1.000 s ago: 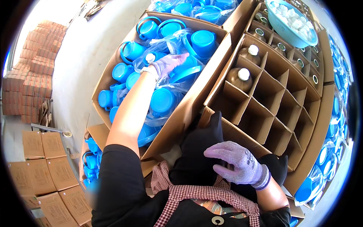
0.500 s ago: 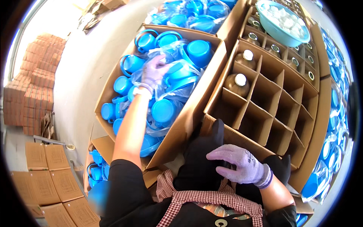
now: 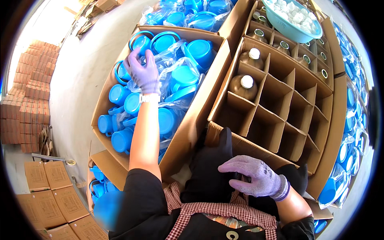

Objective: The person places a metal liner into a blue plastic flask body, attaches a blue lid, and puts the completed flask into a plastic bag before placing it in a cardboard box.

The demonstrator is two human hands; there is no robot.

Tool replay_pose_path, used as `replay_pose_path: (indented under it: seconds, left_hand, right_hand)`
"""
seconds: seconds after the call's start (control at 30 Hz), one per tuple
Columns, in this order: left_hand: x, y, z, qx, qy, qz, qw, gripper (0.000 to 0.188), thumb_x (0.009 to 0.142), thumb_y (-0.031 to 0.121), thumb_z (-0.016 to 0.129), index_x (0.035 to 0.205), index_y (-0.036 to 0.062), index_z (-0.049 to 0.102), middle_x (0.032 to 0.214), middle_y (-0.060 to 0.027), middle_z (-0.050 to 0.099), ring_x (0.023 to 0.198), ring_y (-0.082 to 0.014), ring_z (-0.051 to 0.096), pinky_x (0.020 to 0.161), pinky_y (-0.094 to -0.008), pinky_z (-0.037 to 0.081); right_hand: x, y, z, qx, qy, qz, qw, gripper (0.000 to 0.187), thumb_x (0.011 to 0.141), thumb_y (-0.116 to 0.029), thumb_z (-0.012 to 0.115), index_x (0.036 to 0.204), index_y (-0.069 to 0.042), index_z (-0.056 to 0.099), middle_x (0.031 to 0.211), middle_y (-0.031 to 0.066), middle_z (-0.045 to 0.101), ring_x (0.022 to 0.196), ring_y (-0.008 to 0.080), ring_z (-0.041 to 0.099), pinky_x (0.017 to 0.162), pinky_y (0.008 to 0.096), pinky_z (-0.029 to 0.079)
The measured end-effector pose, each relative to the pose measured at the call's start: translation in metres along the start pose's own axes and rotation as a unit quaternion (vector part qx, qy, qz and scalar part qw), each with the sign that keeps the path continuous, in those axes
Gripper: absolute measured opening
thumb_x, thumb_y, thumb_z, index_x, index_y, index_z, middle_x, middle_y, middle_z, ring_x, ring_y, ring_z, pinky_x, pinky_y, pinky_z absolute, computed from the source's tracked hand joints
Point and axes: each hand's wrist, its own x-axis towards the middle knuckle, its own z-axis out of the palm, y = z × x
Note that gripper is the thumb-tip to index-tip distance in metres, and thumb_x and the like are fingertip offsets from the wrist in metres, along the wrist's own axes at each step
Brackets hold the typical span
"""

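My left hand [image 3: 145, 74], in a lilac glove, hovers over a carton [image 3: 224, 60] of blue plastic pieces that look like caps with ring handles. Its thumb and fingers are apart, and the fingertips come up to a blue cap-like piece [image 3: 141, 42] at the carton's far left; contact cannot be made out. Loose clear plastic film [image 3: 166, 60] lies just beside that hand. My right hand [image 3: 256, 176], gloved alike, rests above my lap with bent fingers and the thumb apart, nothing visible between them.
Right of the blue pieces stands a divided carton [image 3: 240, 140] holding two brown bottles [image 3: 243, 89] with white caps. Beyond it, a light blue basin [image 3: 280, 25] of white caps sits over uncapped bottles. Bagged blue pieces [image 3: 338, 182] line the right; stacked cartons [image 3: 52, 204] stand left.
My left hand has moved left and away from me, from the middle of the blue pieces toward the carton's far left. The right hand keeps its place. The view has shifted slightly.
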Motion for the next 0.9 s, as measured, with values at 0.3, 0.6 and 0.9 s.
replay_pose_path:
  seconds: [0.3,0.6,0.9]
  left_hand:
    - [-0.043,0.010,-0.040,0.282,-0.513,-0.068,0.808,0.079,0.089,0.078,0.052,0.081,0.0032,0.076,0.081,-0.0229,0.072,0.084,-0.0391,0.072,0.078,-0.0496,0.053]
    - [0.051,-0.051,-0.089,0.000,-0.180,-0.206,0.962,0.054,0.097,0.056,0.064,0.085,0.0039,0.070,0.070,-0.0058,0.067,0.063,-0.0159,0.063,0.061,-0.0350,0.049]
    - [0.021,-0.149,-0.056,0.422,-0.488,-0.214,0.733,0.090,0.081,0.076,0.065,0.133,0.0016,0.066,0.135,-0.0253,0.065,0.128,-0.0425,0.060,0.106,-0.0464,0.049]
  right_hand:
    - [-0.006,-0.008,-0.004,-0.023,0.007,-0.005,1.000,0.039,0.088,-0.012,0.073,0.126,-0.003,0.068,0.119,0.0178,0.069,0.112,0.0354,0.066,0.099,0.0429,0.053]
    - [-0.014,-0.007,-0.006,-0.047,0.021,0.033,0.998,0.040,0.089,-0.013,0.073,0.128,-0.005,0.068,0.118,0.0171,0.068,0.109,0.0349,0.066,0.097,0.0419,0.053]
    - [-0.011,-0.007,-0.005,-0.041,0.011,0.026,0.999,0.042,0.089,-0.013,0.073,0.129,-0.004,0.066,0.117,0.0180,0.068,0.110,0.0353,0.065,0.099,0.0421,0.052]
